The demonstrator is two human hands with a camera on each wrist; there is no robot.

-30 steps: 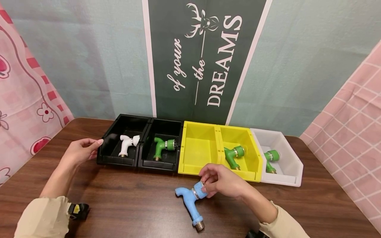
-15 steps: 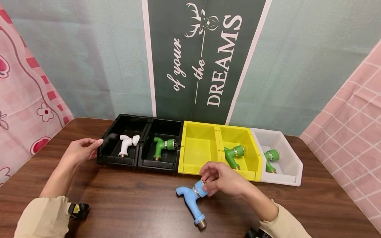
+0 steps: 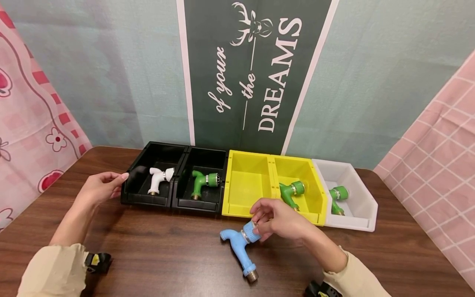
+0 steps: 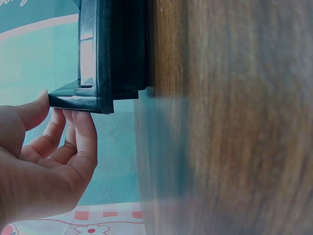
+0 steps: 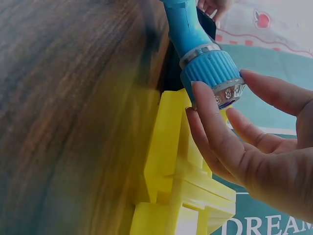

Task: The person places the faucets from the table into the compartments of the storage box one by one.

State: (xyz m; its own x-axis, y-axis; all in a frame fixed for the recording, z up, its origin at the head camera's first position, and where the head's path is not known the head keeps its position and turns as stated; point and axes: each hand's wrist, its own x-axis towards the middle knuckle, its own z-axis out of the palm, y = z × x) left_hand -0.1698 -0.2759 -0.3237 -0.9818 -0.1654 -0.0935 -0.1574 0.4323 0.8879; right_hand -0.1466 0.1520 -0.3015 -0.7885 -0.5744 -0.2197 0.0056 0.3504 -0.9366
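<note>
A blue tap [image 3: 239, 245] with a brass threaded end hangs from my right hand [image 3: 283, 220], just in front of the yellow bins. Thumb and fingers pinch the ribbed knob [image 5: 211, 71] at its metal end, clear in the right wrist view. At the far left, my left hand [image 3: 100, 189] holds the side rim of the outer black bin [image 3: 146, 200]. In the left wrist view its thumb [image 4: 36, 111] lies at the rim edge while the fingertips bear on the outer wall. A white tap [image 3: 157, 180] lies inside that bin.
The second black bin [image 3: 196, 206] holds a green tap [image 3: 201, 183]. Right of it stand a bare yellow bin [image 3: 246, 181], a yellow bin [image 3: 315, 218] with a green tap [image 3: 291, 192], and a white bin [image 3: 352, 222] with another green tap [image 3: 337, 196]. A fabric backdrop rises behind.
My right hand has shifted slightly up and to the right, carrying the blue tap toward the yellow bins. The left hand stays at the black bin.
</note>
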